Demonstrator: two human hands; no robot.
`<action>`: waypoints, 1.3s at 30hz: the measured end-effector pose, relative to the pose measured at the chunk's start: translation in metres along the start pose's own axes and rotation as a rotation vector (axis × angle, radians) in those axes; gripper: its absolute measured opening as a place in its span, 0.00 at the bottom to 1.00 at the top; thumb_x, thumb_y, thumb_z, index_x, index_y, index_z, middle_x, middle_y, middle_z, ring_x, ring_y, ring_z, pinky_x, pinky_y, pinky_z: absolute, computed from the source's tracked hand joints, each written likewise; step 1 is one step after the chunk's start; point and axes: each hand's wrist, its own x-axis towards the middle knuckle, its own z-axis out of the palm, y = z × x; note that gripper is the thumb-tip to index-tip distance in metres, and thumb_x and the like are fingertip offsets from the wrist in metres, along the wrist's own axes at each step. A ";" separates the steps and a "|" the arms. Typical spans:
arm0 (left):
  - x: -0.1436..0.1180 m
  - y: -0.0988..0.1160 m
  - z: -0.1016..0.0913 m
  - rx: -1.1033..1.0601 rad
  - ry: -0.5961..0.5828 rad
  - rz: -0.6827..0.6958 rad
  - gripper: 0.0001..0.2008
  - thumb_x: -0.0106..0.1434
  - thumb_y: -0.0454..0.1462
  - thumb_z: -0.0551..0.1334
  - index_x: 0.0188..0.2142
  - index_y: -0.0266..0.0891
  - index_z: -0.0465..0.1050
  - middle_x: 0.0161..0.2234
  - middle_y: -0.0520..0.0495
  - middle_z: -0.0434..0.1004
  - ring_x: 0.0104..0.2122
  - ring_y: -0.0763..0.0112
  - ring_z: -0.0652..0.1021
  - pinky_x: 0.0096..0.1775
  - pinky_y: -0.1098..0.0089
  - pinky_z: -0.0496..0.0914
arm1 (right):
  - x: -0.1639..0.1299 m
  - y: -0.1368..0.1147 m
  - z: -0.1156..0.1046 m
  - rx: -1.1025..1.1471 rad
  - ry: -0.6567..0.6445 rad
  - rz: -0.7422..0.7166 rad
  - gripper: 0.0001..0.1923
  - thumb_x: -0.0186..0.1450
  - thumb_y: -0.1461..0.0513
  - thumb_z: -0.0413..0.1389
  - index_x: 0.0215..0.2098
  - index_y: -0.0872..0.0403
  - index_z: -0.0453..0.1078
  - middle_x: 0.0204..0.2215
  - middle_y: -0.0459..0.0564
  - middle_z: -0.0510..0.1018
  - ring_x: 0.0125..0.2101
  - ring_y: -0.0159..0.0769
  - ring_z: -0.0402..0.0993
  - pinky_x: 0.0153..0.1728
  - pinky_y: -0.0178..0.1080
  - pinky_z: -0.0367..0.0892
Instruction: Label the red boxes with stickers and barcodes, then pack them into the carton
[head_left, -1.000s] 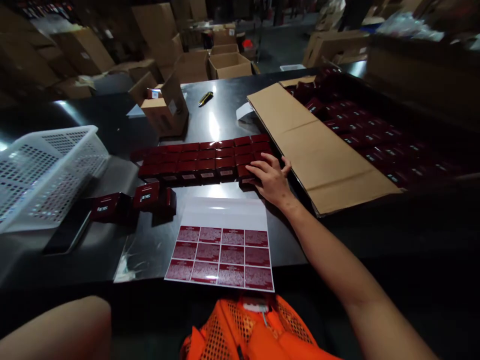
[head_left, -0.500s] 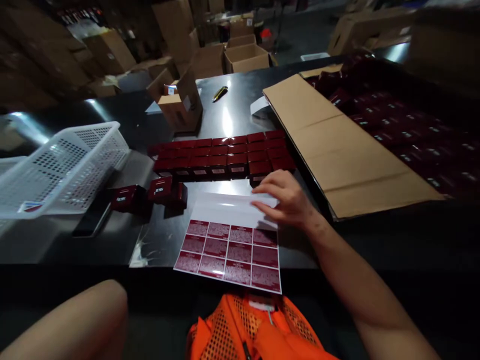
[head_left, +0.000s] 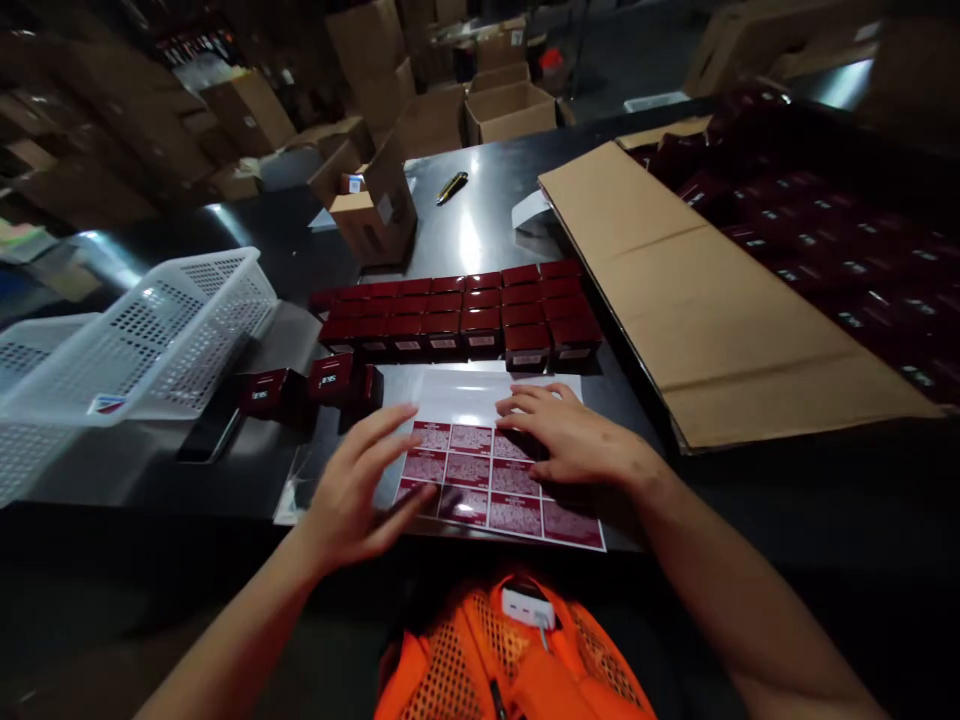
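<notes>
Both hands flat, fingers spread, gripping nothing: L hand (head_left: 360, 490) on left edge of label sheet (head_left: 480, 470), R hand (head_left: 574, 440) on its right side. Sheet at near table edge, approx 12 red labels. Behind it, block of red boxes (head_left: 457, 318), about 4 rows; 3 loose boxes (head_left: 311, 385) left. 2 white baskets (head_left: 150, 340).

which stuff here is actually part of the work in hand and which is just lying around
In use:
label sheet, under both hands
left hand
right hand
red boxes, in rows just behind the sheet

Lying about:
white basket
cardboard sheet
pen
small carton
</notes>
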 end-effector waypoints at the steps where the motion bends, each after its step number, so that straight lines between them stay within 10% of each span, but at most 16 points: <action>1: 0.000 -0.012 0.004 0.028 -0.128 0.014 0.27 0.61 0.43 0.67 0.59 0.46 0.68 0.63 0.37 0.66 0.61 0.50 0.70 0.58 0.47 0.69 | 0.002 -0.005 0.001 0.025 0.026 -0.031 0.29 0.54 0.61 0.70 0.54 0.52 0.72 0.58 0.57 0.72 0.61 0.56 0.63 0.58 0.61 0.57; 6: -0.002 -0.051 0.035 0.106 -0.538 -0.077 0.41 0.59 0.51 0.66 0.67 0.41 0.56 0.69 0.32 0.54 0.69 0.44 0.54 0.65 0.39 0.54 | 0.020 -0.030 0.020 0.179 0.270 -0.075 0.23 0.64 0.54 0.63 0.55 0.53 0.71 0.49 0.56 0.78 0.51 0.47 0.72 0.53 0.51 0.66; 22: -0.004 -0.048 0.052 0.005 -0.453 -0.161 0.41 0.51 0.58 0.70 0.60 0.44 0.68 0.63 0.39 0.67 0.67 0.44 0.58 0.66 0.39 0.50 | 0.042 -0.033 0.038 0.067 0.216 0.117 0.17 0.61 0.57 0.66 0.47 0.54 0.77 0.42 0.55 0.81 0.43 0.48 0.74 0.44 0.49 0.69; 35: -0.006 -0.045 0.052 -0.048 -0.435 -0.213 0.40 0.52 0.60 0.68 0.58 0.41 0.69 0.62 0.40 0.68 0.68 0.45 0.58 0.67 0.39 0.48 | 0.030 -0.054 0.075 0.001 0.591 0.156 0.09 0.65 0.64 0.61 0.42 0.50 0.80 0.43 0.55 0.84 0.45 0.48 0.80 0.47 0.54 0.74; 39: -0.005 -0.046 0.051 -0.052 -0.437 -0.226 0.42 0.49 0.60 0.70 0.58 0.41 0.69 0.63 0.41 0.68 0.68 0.45 0.58 0.68 0.41 0.47 | 0.029 -0.069 0.056 0.131 0.615 0.134 0.05 0.66 0.63 0.60 0.36 0.49 0.79 0.45 0.54 0.82 0.52 0.50 0.74 0.51 0.57 0.71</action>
